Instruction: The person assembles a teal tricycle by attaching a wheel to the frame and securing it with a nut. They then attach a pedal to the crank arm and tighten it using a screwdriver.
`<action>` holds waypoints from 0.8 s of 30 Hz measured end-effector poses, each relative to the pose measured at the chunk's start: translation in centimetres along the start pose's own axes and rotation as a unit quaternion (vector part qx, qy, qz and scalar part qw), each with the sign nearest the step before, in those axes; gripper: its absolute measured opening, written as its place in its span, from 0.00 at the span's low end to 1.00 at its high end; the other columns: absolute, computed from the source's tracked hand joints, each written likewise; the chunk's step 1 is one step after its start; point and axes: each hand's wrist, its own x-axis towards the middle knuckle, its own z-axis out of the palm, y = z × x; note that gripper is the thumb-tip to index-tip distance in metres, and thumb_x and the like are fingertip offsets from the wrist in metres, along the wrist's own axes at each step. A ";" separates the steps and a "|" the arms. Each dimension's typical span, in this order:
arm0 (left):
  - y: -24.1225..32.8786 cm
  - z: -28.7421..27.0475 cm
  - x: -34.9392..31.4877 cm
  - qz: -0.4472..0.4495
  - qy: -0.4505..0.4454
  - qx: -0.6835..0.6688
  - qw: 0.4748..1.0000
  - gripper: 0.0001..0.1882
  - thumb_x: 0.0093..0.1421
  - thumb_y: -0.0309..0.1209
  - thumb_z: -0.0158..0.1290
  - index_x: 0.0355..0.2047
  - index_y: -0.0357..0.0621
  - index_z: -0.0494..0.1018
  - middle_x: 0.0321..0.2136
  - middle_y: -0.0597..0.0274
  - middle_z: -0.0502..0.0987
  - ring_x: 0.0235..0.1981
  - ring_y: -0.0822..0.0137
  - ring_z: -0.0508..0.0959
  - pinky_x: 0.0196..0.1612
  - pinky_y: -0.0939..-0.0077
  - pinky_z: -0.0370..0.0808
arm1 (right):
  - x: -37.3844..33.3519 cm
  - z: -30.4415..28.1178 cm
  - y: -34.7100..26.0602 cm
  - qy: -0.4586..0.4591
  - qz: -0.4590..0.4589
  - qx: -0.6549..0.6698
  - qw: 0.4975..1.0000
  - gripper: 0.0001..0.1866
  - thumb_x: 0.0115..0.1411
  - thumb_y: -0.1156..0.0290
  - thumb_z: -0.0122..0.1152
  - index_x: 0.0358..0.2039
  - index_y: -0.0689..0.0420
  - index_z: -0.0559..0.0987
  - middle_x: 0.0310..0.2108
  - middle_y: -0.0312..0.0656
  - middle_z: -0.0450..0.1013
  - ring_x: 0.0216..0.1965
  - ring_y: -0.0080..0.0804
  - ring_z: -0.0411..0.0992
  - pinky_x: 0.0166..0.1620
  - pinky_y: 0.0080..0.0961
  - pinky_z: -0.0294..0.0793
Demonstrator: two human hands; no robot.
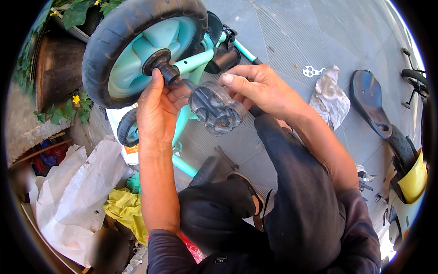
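A pedal (216, 108) in clear, crinkled plastic hangs between my hands, beside the black hub of a small turquoise wheel (137, 55) with a black tyre. My left hand (157, 98) is closed around the black crank (169, 73) at the hub, its thumb on top. On the pedal's other side, my right hand (255, 89) pinches its plastic-covered edge with thumb and forefinger; the lower fingers are partly hidden behind it. The turquoise frame (195, 61) of an upturned child's bike runs from the wheel between my arms. A small second wheel (128, 128) shows behind my left forearm.
On the grey tiles lie a flat multi-hole spanner (314, 71), a crumpled plastic bag (332, 98), a black saddle (370, 102) and a dark metal tool (226, 157). White sheeting (77, 192) and a yellow bag (127, 210) lie left. A yellow-and-white object (413, 180) stands right.
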 end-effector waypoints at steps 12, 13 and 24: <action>-0.7 1.7 -0.4 0.003 -0.033 -0.022 0.999 0.27 0.68 0.50 0.38 0.54 0.38 0.65 0.38 0.54 0.77 0.40 0.64 0.77 0.47 0.68 0.73 | 0.1 1.5 -1.2 -0.094 -0.085 0.067 0.990 0.35 0.60 0.40 0.53 0.53 0.59 0.72 0.42 0.43 0.73 0.34 0.28 0.75 0.29 0.24 0.78; -0.6 1.1 -0.4 0.011 -0.040 0.030 0.999 0.27 0.69 0.49 0.37 0.54 0.37 0.65 0.37 0.53 0.77 0.40 0.63 0.77 0.45 0.66 0.75 | 1.2 0.7 0.0 -0.024 -0.076 -0.014 0.997 0.31 0.59 0.45 0.56 0.52 0.59 0.73 0.42 0.43 0.74 0.34 0.29 0.75 0.30 0.25 0.77; -1.4 1.2 -1.0 0.021 -0.034 -0.011 0.999 0.26 0.70 0.44 0.37 0.54 0.31 0.63 0.44 0.53 0.73 0.41 0.61 0.76 0.47 0.59 0.76 | 7.5 0.8 3.6 0.151 -0.392 -0.524 0.741 0.15 0.51 0.66 0.63 0.39 0.58 0.73 0.32 0.43 0.72 0.32 0.41 0.75 0.32 0.35 0.76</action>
